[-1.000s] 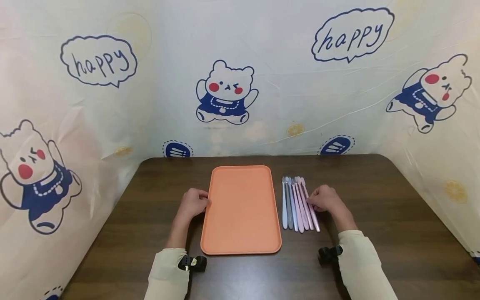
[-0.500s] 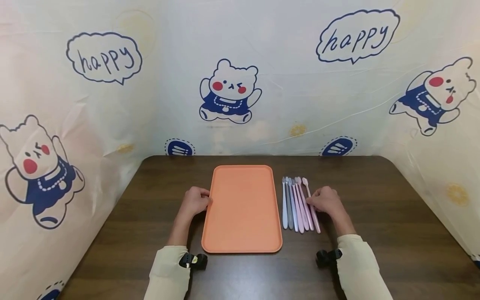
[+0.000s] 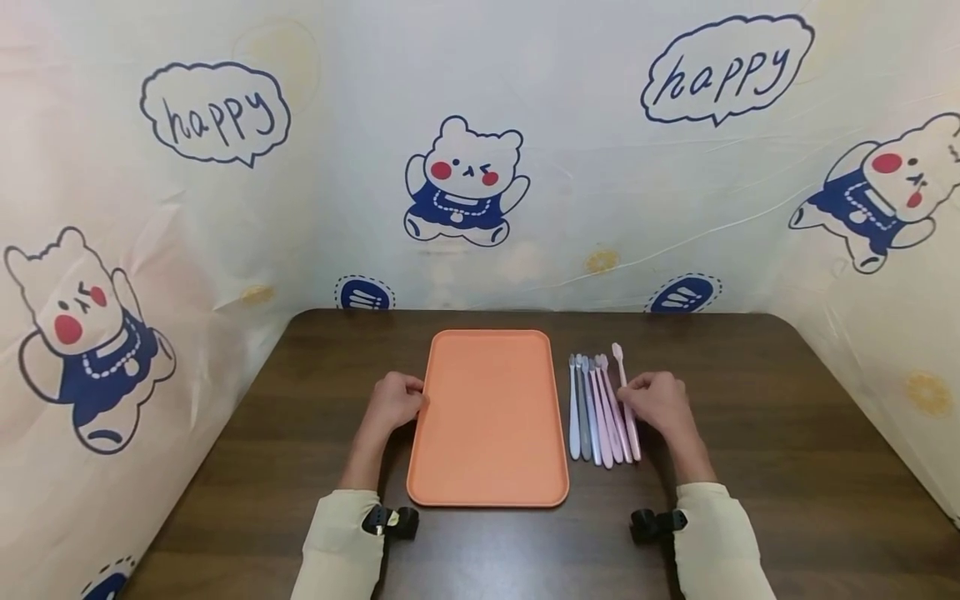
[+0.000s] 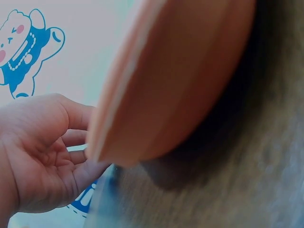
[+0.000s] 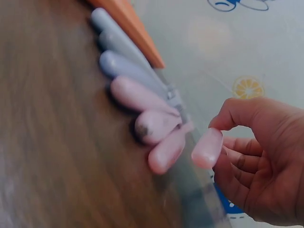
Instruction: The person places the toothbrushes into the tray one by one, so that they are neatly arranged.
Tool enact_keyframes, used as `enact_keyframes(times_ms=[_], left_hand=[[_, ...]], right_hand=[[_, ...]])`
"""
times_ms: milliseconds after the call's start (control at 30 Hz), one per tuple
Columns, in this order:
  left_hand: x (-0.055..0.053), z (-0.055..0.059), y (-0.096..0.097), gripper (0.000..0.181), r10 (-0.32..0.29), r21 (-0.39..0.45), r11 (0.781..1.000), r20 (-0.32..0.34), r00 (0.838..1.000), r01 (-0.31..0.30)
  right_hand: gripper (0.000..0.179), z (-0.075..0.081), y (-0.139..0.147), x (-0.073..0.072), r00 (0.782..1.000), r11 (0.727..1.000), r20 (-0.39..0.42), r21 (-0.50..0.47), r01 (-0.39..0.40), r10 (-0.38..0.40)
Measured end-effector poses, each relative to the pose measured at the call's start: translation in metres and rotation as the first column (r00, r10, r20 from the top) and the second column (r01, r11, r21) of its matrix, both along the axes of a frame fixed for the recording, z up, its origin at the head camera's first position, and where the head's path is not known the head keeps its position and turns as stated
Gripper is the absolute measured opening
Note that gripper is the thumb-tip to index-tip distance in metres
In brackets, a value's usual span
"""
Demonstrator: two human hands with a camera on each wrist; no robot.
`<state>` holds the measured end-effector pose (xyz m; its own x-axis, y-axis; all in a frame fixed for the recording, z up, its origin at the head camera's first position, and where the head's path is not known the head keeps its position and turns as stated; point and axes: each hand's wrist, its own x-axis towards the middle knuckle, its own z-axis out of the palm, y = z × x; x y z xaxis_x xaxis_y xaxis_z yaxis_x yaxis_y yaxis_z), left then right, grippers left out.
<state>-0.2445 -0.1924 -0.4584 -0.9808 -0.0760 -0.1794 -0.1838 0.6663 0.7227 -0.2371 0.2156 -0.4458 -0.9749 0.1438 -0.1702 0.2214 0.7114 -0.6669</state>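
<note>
In the head view an orange tray [image 3: 491, 417] lies on the dark wooden table. My left hand [image 3: 393, 400] grips its left rim, thumb and fingers on either side of the tray edge [image 4: 166, 85] in the left wrist view. My right hand [image 3: 660, 396] pinches a pink toothbrush [image 3: 618, 354] between thumb and fingertips, bristle head pointing away from me. Its rounded handle end [image 5: 207, 149] shows in the right wrist view, apart from the others. Several more toothbrushes [image 3: 574, 425], blue, grey and pink, lie side by side between the tray and my right hand.
The brown table [image 3: 480, 550] ends at a back edge against a pale curtain [image 3: 570, 100] printed with bears and "happy" bubbles. The curtain also stands along the left and right sides. Black wrist cameras [image 3: 401, 522] sit on both sleeves.
The pink toothbrush in my right hand has lifted and moved away from the row, its head now farther forward. My left hand stays at the tray rim. The head view has shifted slightly.
</note>
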Motion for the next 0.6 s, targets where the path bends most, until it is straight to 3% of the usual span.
enact_keyframes(times_ms=[167,600], left_hand=[[-0.002,0.002,0.001,0.026,0.008,-0.013,1.0,-0.01,1.0,-0.008],[0.0,0.0,-0.001,0.023,0.01,0.016,1.0,-0.048,0.999,-0.01]], right_hand=[[0.03,0.006,-0.009,-0.001,0.998,0.997,-0.06,-0.075,-0.013,0.008],[0.03,0.004,-0.032,0.001,0.993,0.959,-0.101,-0.27,-0.082,0.057]])
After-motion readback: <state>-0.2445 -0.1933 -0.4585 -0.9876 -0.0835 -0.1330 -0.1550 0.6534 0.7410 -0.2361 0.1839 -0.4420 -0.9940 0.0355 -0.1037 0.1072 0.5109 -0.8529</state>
